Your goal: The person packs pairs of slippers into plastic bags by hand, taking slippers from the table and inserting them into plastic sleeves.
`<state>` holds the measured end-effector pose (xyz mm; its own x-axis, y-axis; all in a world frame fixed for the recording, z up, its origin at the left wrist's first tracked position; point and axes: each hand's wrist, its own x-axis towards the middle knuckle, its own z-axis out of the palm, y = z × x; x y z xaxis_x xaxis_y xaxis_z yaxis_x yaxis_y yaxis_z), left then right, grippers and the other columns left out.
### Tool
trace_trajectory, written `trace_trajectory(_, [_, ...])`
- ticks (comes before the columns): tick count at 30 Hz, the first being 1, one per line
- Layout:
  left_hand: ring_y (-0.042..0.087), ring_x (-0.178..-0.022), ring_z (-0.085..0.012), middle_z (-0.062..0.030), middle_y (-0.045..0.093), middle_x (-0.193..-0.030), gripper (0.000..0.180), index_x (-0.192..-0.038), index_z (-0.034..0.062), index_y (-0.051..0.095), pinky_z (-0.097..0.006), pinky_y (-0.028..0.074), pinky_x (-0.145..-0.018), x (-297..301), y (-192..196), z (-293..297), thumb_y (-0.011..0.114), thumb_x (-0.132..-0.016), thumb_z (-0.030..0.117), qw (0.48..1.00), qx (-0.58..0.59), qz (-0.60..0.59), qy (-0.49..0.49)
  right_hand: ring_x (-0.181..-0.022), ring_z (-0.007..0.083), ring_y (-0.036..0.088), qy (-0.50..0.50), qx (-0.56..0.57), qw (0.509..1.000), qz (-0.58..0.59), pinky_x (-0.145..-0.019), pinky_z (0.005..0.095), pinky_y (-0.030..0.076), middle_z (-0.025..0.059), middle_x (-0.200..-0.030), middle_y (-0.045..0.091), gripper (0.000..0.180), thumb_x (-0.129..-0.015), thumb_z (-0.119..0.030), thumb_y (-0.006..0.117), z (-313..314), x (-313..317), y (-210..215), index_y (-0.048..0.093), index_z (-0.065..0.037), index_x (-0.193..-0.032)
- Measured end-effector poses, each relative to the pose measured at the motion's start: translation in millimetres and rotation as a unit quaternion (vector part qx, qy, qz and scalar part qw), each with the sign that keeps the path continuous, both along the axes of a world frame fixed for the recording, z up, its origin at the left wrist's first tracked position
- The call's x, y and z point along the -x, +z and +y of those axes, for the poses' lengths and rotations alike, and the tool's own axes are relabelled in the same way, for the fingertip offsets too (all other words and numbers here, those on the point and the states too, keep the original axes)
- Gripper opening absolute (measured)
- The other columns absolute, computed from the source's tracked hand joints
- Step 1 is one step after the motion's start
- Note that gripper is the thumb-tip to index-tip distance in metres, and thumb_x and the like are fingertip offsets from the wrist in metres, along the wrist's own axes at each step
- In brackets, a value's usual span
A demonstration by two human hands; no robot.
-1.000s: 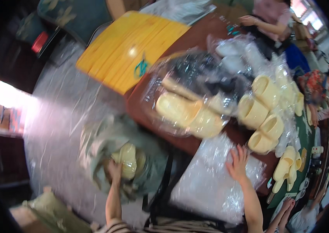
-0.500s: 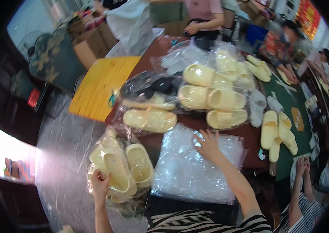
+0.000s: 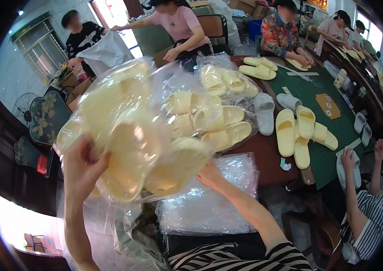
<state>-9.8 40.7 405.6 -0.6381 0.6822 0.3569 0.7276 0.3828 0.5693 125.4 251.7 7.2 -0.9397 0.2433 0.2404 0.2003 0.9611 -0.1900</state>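
Packing workshop: slippers (image 3: 291,131) on table (image 3: 268,158), seated workers (image 3: 286,34)

We see loose yellow slippers (image 3: 294,132) on a green mat (image 3: 336,122), a white slipper (image 3: 264,113) beside them, and a stack of clear bags (image 3: 209,198).

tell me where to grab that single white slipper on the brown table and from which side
Take the white slipper across its strap band, the raised arch near its far end, coming from above. It lies flat, sole down, lengthwise away from the person, with bagged yellow slippers close on its left, so the right side is the freer one, likely.
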Motion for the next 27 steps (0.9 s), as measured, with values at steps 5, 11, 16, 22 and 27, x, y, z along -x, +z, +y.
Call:
trace_trajectory(5, [0.042, -0.060, -0.0095, 0.0004, 0.043, -0.063, 0.029, -0.079, 0.0000, 0.055, -0.030, 0.038, -0.055, 5.2, -7.7, 121.6, 0.075, -0.071, 0.020, 0.991, 0.023, 0.017, -0.129, -0.128, 0.0331, 0.047, 0.047, 0.190, 0.981, -0.010, -0.111, 0.0499, 0.035, 0.0149, -0.137, 0.051, 0.047, -0.094, -0.035, 0.060, -0.1, -9.2, -16.4, 0.051, -0.021, -0.138])
trace_trajectory(11, [0.063, -0.075, -0.0262, -0.0135, 0.060, -0.074, 0.035, -0.094, -0.0039, 0.065, -0.037, 0.049, -0.068, 33.7, -119.3, 264.7, 0.074, -0.071, 0.021, 0.986, 0.014, -0.029, -0.166, -0.132, 0.0334, 0.042, 0.042, 0.027, 0.999, -0.007, -0.113, 0.0616, 0.027, 0.0095, -0.139, 0.048, 0.051, -0.090, -0.047, 0.062, 13.2, -28.5, -0.4, 0.053, -0.029, -0.138])
trace_trajectory(16, [0.060, -0.091, -0.0395, -0.0217, 0.055, -0.106, 0.051, -0.118, -0.0029, 0.055, -0.043, 0.050, -0.079, 79.4, -236.2, 334.0, 0.072, -0.077, 0.022, 0.988, -0.043, 0.068, -0.134, -0.137, 0.0307, 0.036, 0.058, 0.069, 0.996, -0.022, -0.108, 0.0721, 0.022, 0.0032, -0.146, 0.041, 0.061, -0.081, -0.055, 0.067, 13.0, -31.8, -14.4, 0.055, -0.030, -0.136])
trace_trajectory(22, [0.058, -0.105, -0.0445, -0.0252, 0.039, -0.134, 0.073, -0.144, 0.0032, 0.034, -0.047, 0.052, -0.087, 47.8, -267.8, 353.1, 0.072, -0.086, 0.027, 0.982, -0.004, 0.097, -0.160, -0.138, 0.0315, 0.035, 0.038, 0.085, 0.996, -0.011, -0.104, 0.0769, 0.022, 0.0043, -0.143, 0.045, 0.063, -0.075, -0.051, 0.074, 17.1, -27.6, -22.6, 0.057, -0.028, -0.132])
trace_trajectory(27, [0.062, -0.097, -0.0401, -0.0225, 0.035, -0.143, 0.063, -0.143, 0.0067, 0.040, -0.044, 0.055, -0.082, 20.7, -209.8, 313.8, 0.069, -0.089, 0.020, 0.966, -0.090, 0.141, -0.198, -0.137, 0.0312, 0.036, 0.050, 0.088, 0.995, -0.019, -0.104, 0.0772, 0.022, 0.0055, -0.139, 0.048, 0.060, -0.077, -0.049, 0.074, 21.9, -25.1, -16.2, 0.059, -0.026, -0.130])
